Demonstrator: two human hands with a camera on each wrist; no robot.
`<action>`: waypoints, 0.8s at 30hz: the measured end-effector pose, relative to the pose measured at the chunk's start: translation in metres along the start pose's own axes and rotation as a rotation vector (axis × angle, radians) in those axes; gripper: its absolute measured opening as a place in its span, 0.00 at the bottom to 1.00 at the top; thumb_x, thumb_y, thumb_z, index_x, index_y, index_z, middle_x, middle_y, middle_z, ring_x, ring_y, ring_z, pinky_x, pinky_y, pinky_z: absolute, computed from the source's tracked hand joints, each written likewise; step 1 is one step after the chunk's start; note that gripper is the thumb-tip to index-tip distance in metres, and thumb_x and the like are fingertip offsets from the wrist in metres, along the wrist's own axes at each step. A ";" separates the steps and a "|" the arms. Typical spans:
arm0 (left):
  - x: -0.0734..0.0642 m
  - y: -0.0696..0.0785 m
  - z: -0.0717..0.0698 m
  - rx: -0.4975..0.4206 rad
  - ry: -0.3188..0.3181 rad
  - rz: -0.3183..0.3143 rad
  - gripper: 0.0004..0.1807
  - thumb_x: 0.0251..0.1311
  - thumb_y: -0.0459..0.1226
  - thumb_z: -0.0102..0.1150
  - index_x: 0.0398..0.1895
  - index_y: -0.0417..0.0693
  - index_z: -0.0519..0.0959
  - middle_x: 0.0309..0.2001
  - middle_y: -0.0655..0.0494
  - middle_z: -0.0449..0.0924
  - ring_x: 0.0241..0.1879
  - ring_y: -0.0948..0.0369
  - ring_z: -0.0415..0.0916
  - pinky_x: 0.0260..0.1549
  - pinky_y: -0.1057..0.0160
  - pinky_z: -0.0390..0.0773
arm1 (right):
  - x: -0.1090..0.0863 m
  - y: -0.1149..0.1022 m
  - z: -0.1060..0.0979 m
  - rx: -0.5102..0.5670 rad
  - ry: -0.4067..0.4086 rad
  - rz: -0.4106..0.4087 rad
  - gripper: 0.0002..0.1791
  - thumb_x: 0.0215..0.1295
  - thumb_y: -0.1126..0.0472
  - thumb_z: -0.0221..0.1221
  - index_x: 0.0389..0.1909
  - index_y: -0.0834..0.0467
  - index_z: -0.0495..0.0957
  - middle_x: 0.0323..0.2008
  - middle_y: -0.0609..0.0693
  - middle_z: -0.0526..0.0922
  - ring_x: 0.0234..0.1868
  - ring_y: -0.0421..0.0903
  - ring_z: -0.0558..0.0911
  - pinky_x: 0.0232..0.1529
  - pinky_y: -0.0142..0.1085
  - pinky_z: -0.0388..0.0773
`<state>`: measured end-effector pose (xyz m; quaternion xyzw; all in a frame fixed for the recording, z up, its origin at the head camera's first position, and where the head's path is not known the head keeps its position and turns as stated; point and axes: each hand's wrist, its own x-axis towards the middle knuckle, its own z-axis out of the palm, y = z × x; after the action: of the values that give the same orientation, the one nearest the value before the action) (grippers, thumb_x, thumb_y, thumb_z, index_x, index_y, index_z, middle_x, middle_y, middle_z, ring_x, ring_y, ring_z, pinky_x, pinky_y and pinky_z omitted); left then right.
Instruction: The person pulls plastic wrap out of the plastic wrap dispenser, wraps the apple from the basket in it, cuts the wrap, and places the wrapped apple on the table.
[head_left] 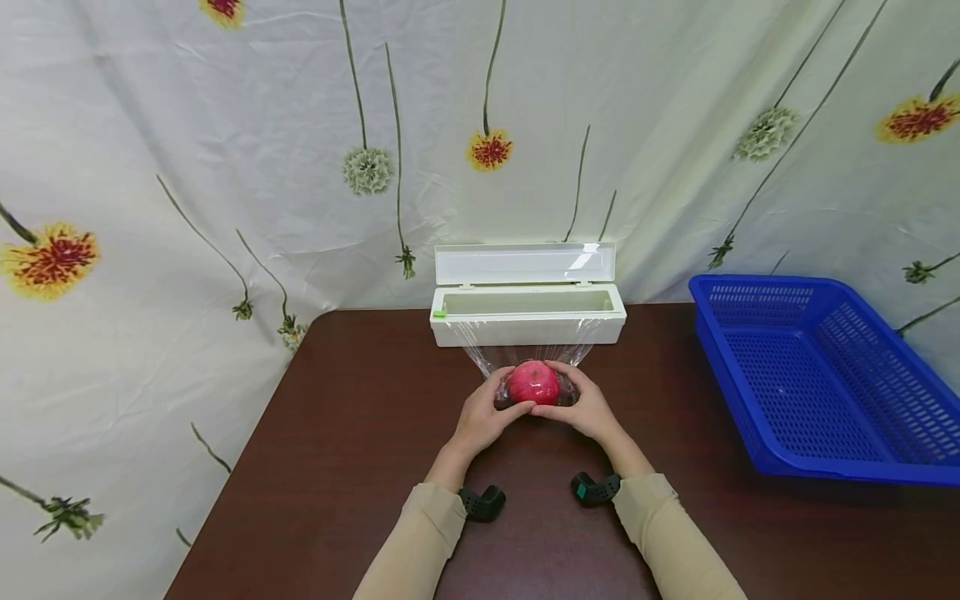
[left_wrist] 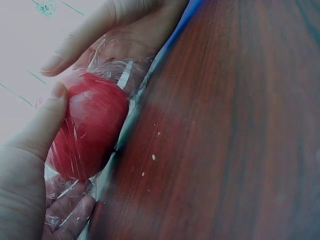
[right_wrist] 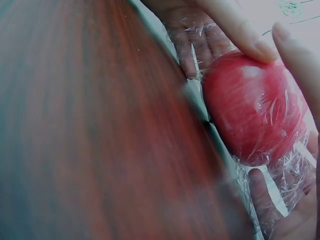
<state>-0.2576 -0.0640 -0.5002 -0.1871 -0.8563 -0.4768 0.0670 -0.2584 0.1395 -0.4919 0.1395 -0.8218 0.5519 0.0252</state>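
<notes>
A red apple (head_left: 534,383) wrapped in cling film (head_left: 577,353) is between both hands, above the table. From the left, my left hand (head_left: 477,419) grips it, thumb laid on the near upper side and fingers behind the film. My right hand (head_left: 591,410) holds it likewise from the right, the two thumb tips close together. In the left wrist view, crumpled film bunches at both ends of the apple (left_wrist: 97,120). The film stretches back to a white cling film dispenser (head_left: 528,332), whose lid (head_left: 525,265) stands raised.
A blue plastic basket (head_left: 757,425) stands at the right of the dark brown table (head_left: 360,433). A white flowered cloth (head_left: 300,108) hangs behind the table. Black bands (head_left: 483,503) are on both wrists. A few pale specks (left_wrist: 154,157) lie on the wood.
</notes>
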 end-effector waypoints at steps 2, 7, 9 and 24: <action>0.000 0.000 0.000 -0.001 0.002 -0.007 0.36 0.53 0.53 0.65 0.63 0.51 0.66 0.57 0.52 0.74 0.53 0.56 0.72 0.53 0.52 0.72 | 0.000 0.000 0.000 -0.009 -0.008 -0.004 0.43 0.44 0.50 0.73 0.64 0.50 0.67 0.61 0.56 0.69 0.60 0.57 0.68 0.56 0.54 0.69; 0.000 0.001 0.000 0.002 0.008 -0.017 0.36 0.52 0.55 0.64 0.63 0.52 0.67 0.55 0.53 0.74 0.52 0.57 0.73 0.52 0.52 0.73 | 0.001 0.002 -0.001 -0.027 -0.011 0.016 0.44 0.43 0.49 0.74 0.64 0.48 0.67 0.61 0.54 0.70 0.60 0.55 0.68 0.57 0.54 0.68; 0.000 0.002 0.000 0.003 0.008 -0.025 0.36 0.52 0.55 0.64 0.63 0.52 0.67 0.55 0.53 0.75 0.52 0.57 0.73 0.51 0.52 0.73 | 0.001 0.004 -0.001 -0.030 -0.011 0.023 0.44 0.42 0.49 0.74 0.64 0.48 0.68 0.61 0.54 0.70 0.60 0.55 0.68 0.58 0.55 0.67; 0.000 0.003 0.000 0.019 0.020 -0.037 0.36 0.51 0.58 0.63 0.61 0.53 0.69 0.52 0.55 0.77 0.49 0.58 0.75 0.48 0.54 0.75 | 0.002 0.010 0.000 -0.022 -0.045 -0.027 0.46 0.41 0.53 0.75 0.64 0.48 0.65 0.61 0.54 0.70 0.59 0.55 0.69 0.56 0.55 0.68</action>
<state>-0.2563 -0.0632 -0.4982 -0.1657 -0.8633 -0.4718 0.0682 -0.2634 0.1427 -0.5009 0.1629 -0.8263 0.5390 0.0158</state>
